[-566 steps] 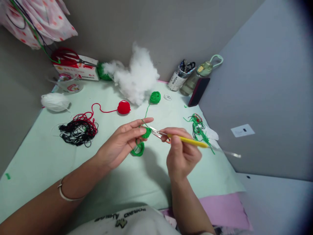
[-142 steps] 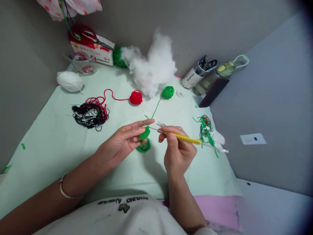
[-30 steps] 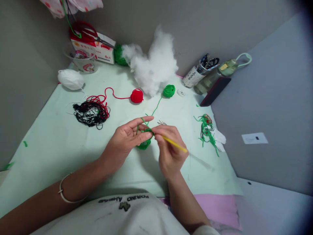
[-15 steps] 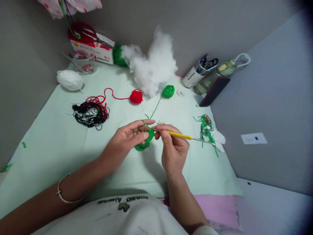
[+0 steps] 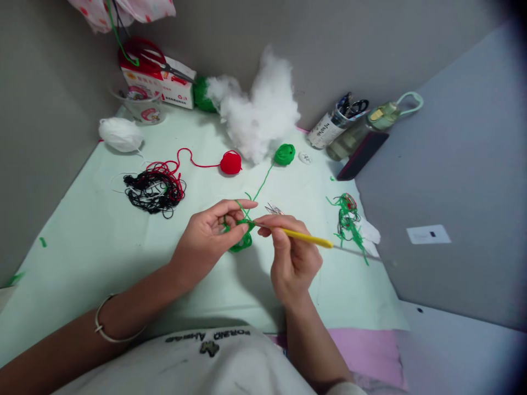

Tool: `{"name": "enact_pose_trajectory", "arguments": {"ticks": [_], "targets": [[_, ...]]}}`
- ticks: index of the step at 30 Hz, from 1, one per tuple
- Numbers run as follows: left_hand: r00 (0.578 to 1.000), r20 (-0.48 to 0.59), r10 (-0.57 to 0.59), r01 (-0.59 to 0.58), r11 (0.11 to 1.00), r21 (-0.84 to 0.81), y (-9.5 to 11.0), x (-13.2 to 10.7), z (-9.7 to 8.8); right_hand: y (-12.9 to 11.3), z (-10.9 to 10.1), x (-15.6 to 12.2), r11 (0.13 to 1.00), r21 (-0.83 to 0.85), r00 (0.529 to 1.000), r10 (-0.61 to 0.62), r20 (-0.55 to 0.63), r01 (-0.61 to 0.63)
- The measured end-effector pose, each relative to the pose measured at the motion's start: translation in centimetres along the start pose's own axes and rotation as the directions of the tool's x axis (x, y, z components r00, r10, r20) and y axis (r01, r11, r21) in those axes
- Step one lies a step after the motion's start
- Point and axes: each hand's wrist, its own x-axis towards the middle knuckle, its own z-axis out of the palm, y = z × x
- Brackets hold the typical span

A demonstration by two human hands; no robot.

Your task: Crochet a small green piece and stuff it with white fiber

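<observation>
My left hand (image 5: 211, 233) pinches a small piece of green crochet (image 5: 242, 241) between thumb and fingers, with green yarn running over its raised index finger. My right hand (image 5: 294, 258) grips a crochet hook (image 5: 307, 237) with a yellow handle, held like a pen. The hook's thin metal tip meets the top edge of the crochet; whether it is inside a stitch I cannot tell. From the work, a strand leads back to a green yarn ball (image 5: 284, 154) on the table. Part of the crochet is hidden behind my left fingers.
Beyond my hands lie a red yarn ball (image 5: 231, 163), white stuffing (image 5: 263, 109) and a black yarn tangle (image 5: 150, 192). Green yarn scraps (image 5: 349, 219) sit at right, near a phone (image 5: 362, 156), bottle (image 5: 349, 137) and pen cup (image 5: 325, 130). Scissors (image 5: 177, 70) rest on a box (image 5: 177, 90).
The crochet has tipped in my left fingers and shows less of its face. My right hand has shifted slightly right and down, the hook's handle end swinging outward.
</observation>
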Motion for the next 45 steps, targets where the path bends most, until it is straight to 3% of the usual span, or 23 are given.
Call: {"name": "enact_pose_trajectory", "arguments": {"ticks": [3, 5, 10, 17, 24, 29, 31, 33, 35, 38, 41, 45], "targets": [[0.997, -0.049, 0.056, -0.051, 0.995, 0.085, 0.1, -0.1, 0.2, -0.1, 0.2, -0.1, 0.968, -0.142, 0.979, -0.202, 0.043, 0.206], [0.995, -0.061, 0.081, -0.073, 0.990, 0.117, 0.3, -0.2, 0.3, 0.0, 0.3, -0.2, 0.952, -0.168, 0.966, -0.252, 0.050, 0.257], [0.994, -0.047, 0.096, -0.088, 0.984, 0.156, 0.5, 0.0, 0.2, 0.5, 0.2, -0.4, 0.984, -0.050, 0.985, -0.170, -0.021, 0.169], [0.997, -0.024, 0.076, -0.071, 0.984, 0.166, -0.1, 0.2, 0.2, 0.5, 0.5, -0.4, 0.962, -0.129, 0.969, -0.245, -0.015, 0.241], [0.992, -0.041, 0.118, -0.107, 0.974, 0.200, -0.1, 0.1, 0.3, 0.6, 0.1, -0.2, 0.972, -0.133, 0.981, -0.193, 0.000, 0.191], [1.000, -0.009, 0.013, -0.012, 0.997, 0.075, -0.3, 0.2, 0.6, 1.2, 0.8, -0.7, 0.847, -0.399, 0.934, -0.348, 0.081, 0.350], [0.994, 0.074, -0.084, 0.091, 0.992, -0.093, -0.4, 0.2, 0.6, 1.6, 1.0, -1.1, 0.779, -0.494, 0.910, -0.410, 0.065, 0.386], [0.961, 0.202, -0.191, 0.243, 0.931, -0.273, -0.5, 0.3, 0.6, 1.7, 1.0, -1.4, 0.763, -0.513, 0.898, -0.438, 0.037, 0.393], [0.927, 0.276, -0.256, 0.348, 0.860, -0.374, -0.4, 0.5, 0.3, 1.5, 0.6, -1.3, 0.850, -0.407, 0.930, -0.368, -0.006, 0.334], [0.935, 0.247, -0.254, 0.337, 0.855, -0.393, -0.1, 0.7, -0.2, 0.7, 0.0, -0.6, 0.993, -0.069, 0.989, -0.100, -0.110, 0.093], [0.959, 0.218, -0.182, 0.248, 0.911, -0.330, 0.0, 0.6, -0.4, 0.2, -0.2, 0.1, 0.963, 0.244, 0.980, 0.148, -0.134, -0.112], [0.974, 0.197, -0.112, 0.157, 0.959, -0.234, -0.4, 0.3, 0.0, 0.3, 0.4, 0.2, 0.936, 0.309, 0.979, 0.194, -0.061, -0.167]]}}
